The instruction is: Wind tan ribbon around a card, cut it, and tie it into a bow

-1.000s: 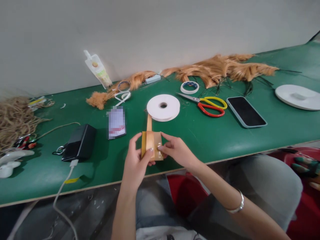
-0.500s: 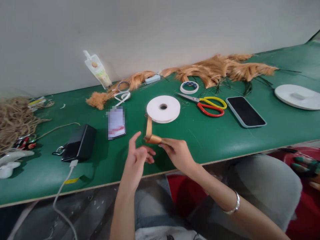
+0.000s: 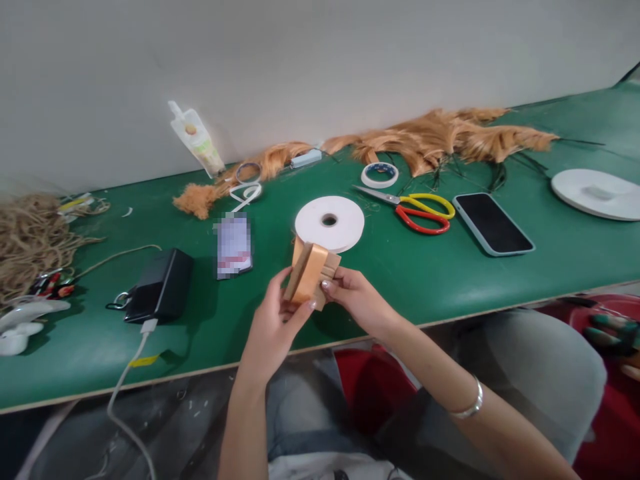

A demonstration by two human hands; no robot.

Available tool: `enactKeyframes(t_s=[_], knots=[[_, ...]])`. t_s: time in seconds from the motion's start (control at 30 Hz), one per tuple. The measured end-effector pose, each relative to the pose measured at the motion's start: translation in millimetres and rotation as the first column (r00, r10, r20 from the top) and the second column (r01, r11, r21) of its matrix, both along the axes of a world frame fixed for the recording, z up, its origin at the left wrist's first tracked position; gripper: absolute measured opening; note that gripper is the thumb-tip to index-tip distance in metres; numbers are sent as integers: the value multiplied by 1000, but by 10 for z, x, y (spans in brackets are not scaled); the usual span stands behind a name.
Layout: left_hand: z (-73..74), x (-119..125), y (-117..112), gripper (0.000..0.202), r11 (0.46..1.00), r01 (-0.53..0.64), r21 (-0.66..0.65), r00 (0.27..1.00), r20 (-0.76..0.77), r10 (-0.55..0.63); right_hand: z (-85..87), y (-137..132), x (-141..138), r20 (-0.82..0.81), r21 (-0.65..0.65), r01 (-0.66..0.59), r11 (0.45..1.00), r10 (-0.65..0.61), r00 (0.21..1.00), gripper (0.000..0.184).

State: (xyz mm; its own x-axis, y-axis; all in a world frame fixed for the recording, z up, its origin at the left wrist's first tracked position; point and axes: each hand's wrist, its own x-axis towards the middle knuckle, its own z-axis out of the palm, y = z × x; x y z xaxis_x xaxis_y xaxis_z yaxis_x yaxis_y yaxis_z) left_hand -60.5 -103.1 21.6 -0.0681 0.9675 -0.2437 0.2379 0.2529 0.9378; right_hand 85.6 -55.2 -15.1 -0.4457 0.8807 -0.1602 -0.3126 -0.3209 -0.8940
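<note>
A small tan card wound with shiny orange-tan ribbon [image 3: 311,275] is held above the front part of the green table [image 3: 430,273]. My left hand [image 3: 274,321] pinches its lower left side with thumb and fingers. My right hand [image 3: 356,299] grips its right edge, fingers closed. A strip of the ribbon runs up from the card towards the white ribbon spool [image 3: 329,223] lying flat just behind it.
Yellow-and-red scissors [image 3: 419,211], a phone [image 3: 493,224] and a white tape ring [image 3: 379,175] lie to the right. Orange hair bundles [image 3: 440,139] line the wall. A white disc [image 3: 598,193] sits far right. A black charger [image 3: 159,285], a card [image 3: 233,245] and tangled fibres [image 3: 25,237] are left.
My left hand let go of the card half a second ago while the right hand turned it; now the left hand grips it again and the card sits edge-on with ribbon across it.
</note>
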Motion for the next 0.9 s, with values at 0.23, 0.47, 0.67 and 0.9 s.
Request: enactKeyframes(t_s=[0.23,0.47,0.67,0.9], knots=[[-75,15,-45,43,999,-36,6,999,-33,36,-64,2,-35,-144,-79,29,996,-40,989,23],[-78,11,-50,40,999,-10,-34,1000,-26,9,-57,20,-48,-130,-50,116,992,-121,984,26],[-119,-74,-47,37,999,35,-26,983,-177,-39,-15,37,-12,24,85,199,976,-202,979,17],[-195,-154,7,37,998,66,-9,941,-333,-66,-5,36,-22,19,82,173,981,-176,984,17]])
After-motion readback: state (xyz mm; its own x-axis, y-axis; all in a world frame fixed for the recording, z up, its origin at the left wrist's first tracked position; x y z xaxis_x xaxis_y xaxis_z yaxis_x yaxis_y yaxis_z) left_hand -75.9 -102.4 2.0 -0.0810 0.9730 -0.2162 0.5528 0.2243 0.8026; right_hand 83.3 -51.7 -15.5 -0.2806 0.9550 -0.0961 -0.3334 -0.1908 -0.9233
